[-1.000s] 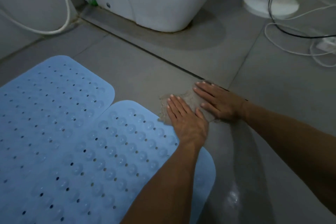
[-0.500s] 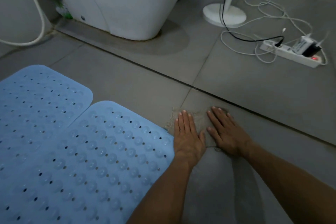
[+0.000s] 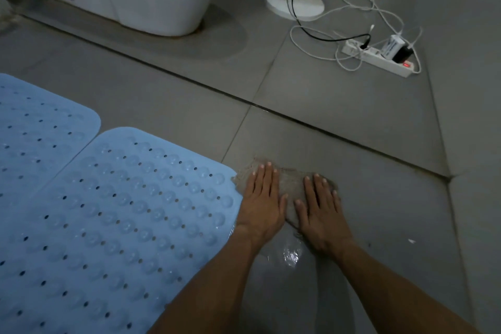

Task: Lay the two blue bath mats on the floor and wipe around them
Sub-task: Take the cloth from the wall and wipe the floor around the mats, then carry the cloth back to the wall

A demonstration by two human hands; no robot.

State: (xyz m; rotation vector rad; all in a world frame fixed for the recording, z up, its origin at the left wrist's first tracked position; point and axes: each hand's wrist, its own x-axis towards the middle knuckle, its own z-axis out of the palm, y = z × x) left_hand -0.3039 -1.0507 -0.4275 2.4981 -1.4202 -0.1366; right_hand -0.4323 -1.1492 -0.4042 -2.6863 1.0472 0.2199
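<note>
Both hands [image 3: 290, 206] press a cloth [image 3: 290, 184] on wet grey tiles [image 3: 189, 116] beside 2 mats [image 3: 122, 211].

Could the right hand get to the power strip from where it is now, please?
Probably not without shifting forward: the right hand lies flat on the cloth, and the power strip lies far off across bare floor, though nothing blocks the way.

Blue mats [image 3: 116, 214] rubbery, bumpy; cloth [image 3: 291, 184] rough-woven; floor tiles [image 3: 339, 106] smooth, wet-glossy near hands
</note>
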